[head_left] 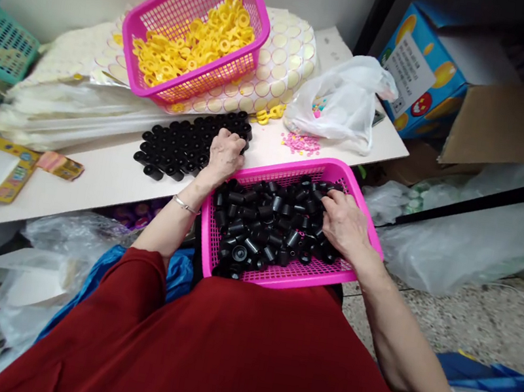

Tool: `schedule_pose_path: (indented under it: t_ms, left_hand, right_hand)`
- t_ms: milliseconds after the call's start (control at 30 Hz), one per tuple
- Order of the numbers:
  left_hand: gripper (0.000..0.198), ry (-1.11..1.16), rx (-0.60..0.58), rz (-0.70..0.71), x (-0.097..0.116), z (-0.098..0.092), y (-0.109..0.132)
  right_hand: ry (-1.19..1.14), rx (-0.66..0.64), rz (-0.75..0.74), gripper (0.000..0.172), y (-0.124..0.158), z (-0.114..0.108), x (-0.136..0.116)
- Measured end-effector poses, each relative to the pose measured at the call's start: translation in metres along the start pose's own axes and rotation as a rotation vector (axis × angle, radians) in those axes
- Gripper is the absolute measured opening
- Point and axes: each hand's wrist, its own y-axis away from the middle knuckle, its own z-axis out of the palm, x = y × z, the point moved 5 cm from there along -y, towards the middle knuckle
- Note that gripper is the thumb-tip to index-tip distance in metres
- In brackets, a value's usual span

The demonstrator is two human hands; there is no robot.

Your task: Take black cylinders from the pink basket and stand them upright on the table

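Note:
A pink mesh basket (pixel 272 284) full of loose black cylindrical parts (pixel 273 218) rests against my body at the table's edge. On the table behind its left side, several black cylinders (pixel 175 146) stand upright, packed together in rows. My left hand (pixel 226 156) is at the right end of these rows with its fingers curled together; whatever they hold is hidden. Inside the basket's right part, my right hand (pixel 343 221) touches the loose black parts with bent fingers, and I cannot make out what is between its fingertips.
A second pink basket (pixel 147 88) with yellow parts (pixel 193 46) sits at the back. Small pink beads (pixel 301 143) and a white plastic bag (pixel 340 106) lie behind the near basket. A blue box (pixel 424 69) stands at right, a yellow frame (pixel 21 174) at left.

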Motion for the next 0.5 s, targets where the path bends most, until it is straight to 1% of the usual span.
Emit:
schedule_pose_path:
  t_ms: [33,100,200,267,333,367,400,433,500]
  left_hand:
    - [0.015,-0.012,0.016,0.000,-0.001,0.000,0.001]
    - [0.011,-0.031,0.044,-0.008,-0.002,-0.001,0.002]
    - [0.008,-0.038,0.066,-0.024,-0.001,-0.004,0.004]
    - [0.006,-0.001,0.098,-0.005,0.004,-0.009,0.007]
    - [0.006,0.087,0.123,0.058,0.015,-0.014,0.011]
    - [0.005,0.151,0.112,0.103,0.022,-0.014,0.014]
    - [0.005,0.227,0.077,0.152,0.031,-0.013,0.018]
    - [0.006,0.316,0.015,0.209,0.042,-0.011,0.022]
    - [0.008,0.517,-0.145,0.306,0.063,-0.003,0.033]
  right_hand:
    - [0.040,-0.045,-0.038,0.026,-0.006,0.000,-0.003]
    - [0.077,-0.125,-0.098,0.019,-0.016,0.002,-0.008]
    - [0.157,-0.234,-0.150,0.011,-0.026,0.007,-0.017]
    - [0.246,-0.305,-0.166,0.016,-0.028,0.012,-0.023]
    - [0.302,-0.358,-0.175,0.023,-0.026,0.017,-0.029]
    - [0.317,-0.382,-0.183,0.026,-0.023,0.018,-0.032]
    - [0.327,-0.406,-0.190,0.028,-0.020,0.019,-0.034]
    - [0.332,-0.428,-0.193,0.029,-0.016,0.019,-0.034]
    - [0.318,-0.438,-0.188,0.028,-0.006,0.017,-0.033]
